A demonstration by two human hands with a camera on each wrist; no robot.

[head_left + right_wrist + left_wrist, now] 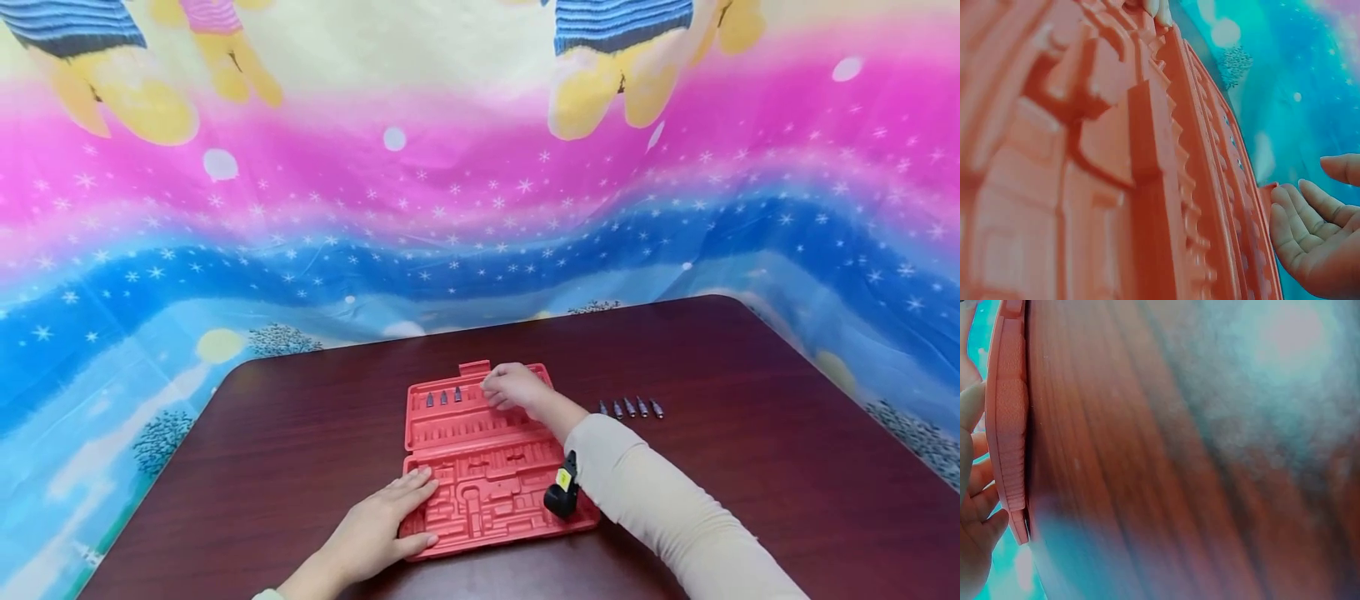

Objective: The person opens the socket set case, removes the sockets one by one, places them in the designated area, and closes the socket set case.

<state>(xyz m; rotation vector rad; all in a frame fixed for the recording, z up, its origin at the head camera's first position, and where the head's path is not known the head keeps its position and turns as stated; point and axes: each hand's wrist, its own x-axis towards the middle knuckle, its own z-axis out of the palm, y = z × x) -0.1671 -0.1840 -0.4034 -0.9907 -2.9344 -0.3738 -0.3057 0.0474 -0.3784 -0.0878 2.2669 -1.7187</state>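
The person's left hand (pixel 378 521) is resting on the left side of an open red plastic tool case (pixel 517 537), its fingers lying nearly straight and a little spread over the rim, its thumb sitting apart on the nearer corner; it is touching the case without curling round anything. The right hand (pixel 517 387) is reaching over the far half of the case, near the red latch tab (pixel 474 367). Its fingers are bending loosely and its thumb is standing apart from them, with nothing showing in between; the angle is poor, so I am not telling for certain whether a fingertip is touching the plastic.

Just to the left of the right hand, three pointed metal bits (pixel 444 397) are sitting side by side in slots of the far half. Beyond the right wrist, on its right, five loose bits (pixel 630 407) are lying in a row on the dark, wood-grained tabletop (pixel 322 425). Between the two hands, the near half is showing its moulded recesses. A black wrist camera (pixel 558 502) with a yellow label (pixel 564 479) is hanging at the right wrist, where a pale sleeve (pixel 667 500) is covering the forearm. Past both hands, a bright snowflake-printed cloth (pixel 450 192) is hanging behind the tabletop.
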